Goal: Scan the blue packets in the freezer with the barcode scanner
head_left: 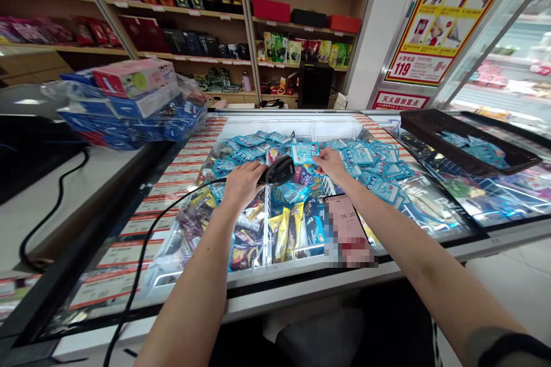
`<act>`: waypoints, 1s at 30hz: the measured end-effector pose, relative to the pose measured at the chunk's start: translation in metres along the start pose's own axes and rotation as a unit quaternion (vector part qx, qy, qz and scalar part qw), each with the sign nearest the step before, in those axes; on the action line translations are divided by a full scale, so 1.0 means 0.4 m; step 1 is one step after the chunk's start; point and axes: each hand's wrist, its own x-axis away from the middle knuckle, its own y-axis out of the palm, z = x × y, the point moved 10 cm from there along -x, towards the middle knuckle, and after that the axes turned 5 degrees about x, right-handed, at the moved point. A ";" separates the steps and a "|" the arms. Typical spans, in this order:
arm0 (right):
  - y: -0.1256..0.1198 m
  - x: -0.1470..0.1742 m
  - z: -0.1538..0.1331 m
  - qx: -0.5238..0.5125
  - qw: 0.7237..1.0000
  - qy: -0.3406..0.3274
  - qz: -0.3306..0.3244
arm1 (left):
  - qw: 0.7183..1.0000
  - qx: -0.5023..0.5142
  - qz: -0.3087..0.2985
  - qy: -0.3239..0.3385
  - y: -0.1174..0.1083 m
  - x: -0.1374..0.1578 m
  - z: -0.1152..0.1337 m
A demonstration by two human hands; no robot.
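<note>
My left hand (241, 184) is wrapped round the handle of a black barcode scanner (280, 171), its head pointing right and its cable trailing down to the left. Between the fingers of my right hand (330, 163) is a small light-blue packet (303, 152), held by its right edge just beyond the scanner head. Many similar blue packets (385, 190) lie spread over the glass top of a chest freezer (241, 284). Through the glass, wrapped ice creams (287, 226) show in white wire baskets below my hands.
A phone (348, 223) lies on the glass near the front edge. At right stands a dark basket (465, 140) with more blue packets. Plastic-wrapped boxes (138, 103) are stacked at left, near a black cable (60, 183). Stocked shelves (181, 8) line the back.
</note>
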 end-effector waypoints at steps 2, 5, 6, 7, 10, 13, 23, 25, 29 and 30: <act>0.002 0.004 -0.002 -0.005 1.000 -0.001 -0.002 | 1.000 -0.001 0.000 0.003 0.000 -0.001 0.002; 0.003 0.007 0.000 -0.006 1.000 -0.005 -0.004 | 1.000 -0.002 0.004 0.009 -0.004 -0.001 0.007; 0.003 0.007 0.002 -0.009 1.000 -0.006 -0.003 | 1.000 -0.002 0.005 0.009 -0.005 -0.001 0.008; 0.002 0.006 0.004 -0.013 1.000 -0.005 -0.003 | 1.000 -0.002 0.006 0.008 -0.006 0.000 0.009; 0.000 0.007 0.010 -0.032 0.999 0.000 -0.001 | 1.000 0.001 0.005 0.004 -0.007 0.000 0.010; 0.001 0.009 0.009 -0.042 0.999 0.003 -0.007 | 1.000 0.006 0.006 0.002 -0.006 0.001 0.010; -0.090 0.019 -0.007 0.014 0.999 -0.003 0.050 | 1.000 -0.009 0.010 0.020 0.000 0.002 0.008; -0.134 0.016 -0.003 0.045 0.996 -0.011 0.072 | 1.000 -0.012 0.011 0.020 0.000 0.001 0.007; -0.235 0.011 0.025 0.115 0.987 -0.015 0.111 | 1.000 -0.023 0.014 0.012 -0.002 0.002 -0.001; -0.259 0.012 0.034 0.131 0.984 -0.012 0.118 | 1.000 -0.024 0.016 0.011 -0.003 0.002 -0.003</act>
